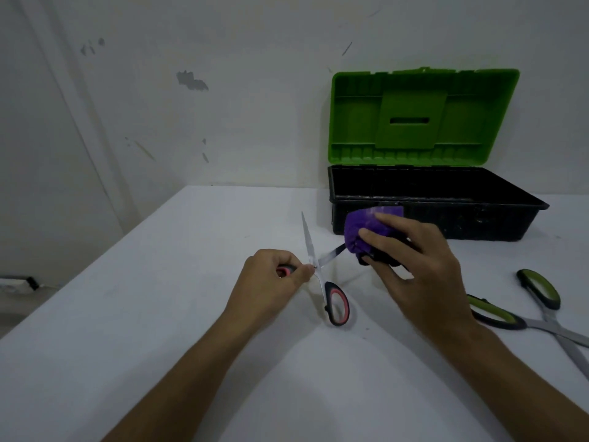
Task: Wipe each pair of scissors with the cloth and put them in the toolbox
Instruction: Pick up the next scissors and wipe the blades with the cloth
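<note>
Red-and-black scissors lie spread wide open on the white table. My left hand grips one of their handles near the pivot. One blade points away from me; the other runs right into a bunched purple cloth. My right hand holds that cloth closed around the blade's outer part, hiding its tip. The toolbox, black with a green lid standing open, sits just behind my right hand.
Green-and-black scissors lie open on the table at the right, blades running off the frame's edge. A white wall rises directly behind the toolbox. The table's left edge runs diagonally at the left.
</note>
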A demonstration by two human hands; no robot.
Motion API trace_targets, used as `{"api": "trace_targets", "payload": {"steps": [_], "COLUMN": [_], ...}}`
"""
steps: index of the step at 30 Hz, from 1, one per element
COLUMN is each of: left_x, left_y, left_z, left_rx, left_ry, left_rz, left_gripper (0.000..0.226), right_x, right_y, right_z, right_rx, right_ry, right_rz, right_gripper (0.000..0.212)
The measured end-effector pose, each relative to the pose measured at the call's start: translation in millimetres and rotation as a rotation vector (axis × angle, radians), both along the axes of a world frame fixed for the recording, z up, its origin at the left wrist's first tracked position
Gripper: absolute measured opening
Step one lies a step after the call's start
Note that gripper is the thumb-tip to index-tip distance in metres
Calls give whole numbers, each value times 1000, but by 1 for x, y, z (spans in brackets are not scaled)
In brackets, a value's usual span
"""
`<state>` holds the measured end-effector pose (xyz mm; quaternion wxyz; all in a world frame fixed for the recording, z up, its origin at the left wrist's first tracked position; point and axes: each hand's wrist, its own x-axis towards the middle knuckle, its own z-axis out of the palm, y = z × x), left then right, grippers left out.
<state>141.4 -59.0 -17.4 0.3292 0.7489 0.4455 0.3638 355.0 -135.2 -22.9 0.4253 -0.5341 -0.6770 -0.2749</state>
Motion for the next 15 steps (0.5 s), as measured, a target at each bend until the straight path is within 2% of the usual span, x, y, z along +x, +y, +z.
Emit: {"api": "trace_targets", "payload": {"steps": [6, 11, 13, 15], "left_x": [-4, -1, -3, -6], "left_y": [0, -1, 0, 3], "left_z": [-1, -2, -2, -2], "left_rx": [9, 13, -21, -83], "left_ry": [37, 40, 8, -29], "left_rz": [19, -24, -35, -33], "left_gripper": [27, 22, 22, 24], "right_x": [6, -10, -7, 4], "right_y": [-2, 1, 9, 13], "right_z": [13, -5, -10, -8], "right_rx": [82, -235, -275, -234], "right_ry": [109, -153, -185, -135], "right_rz": [-58, 181, 130, 33], "right_gripper": [45, 61, 58, 56]}}
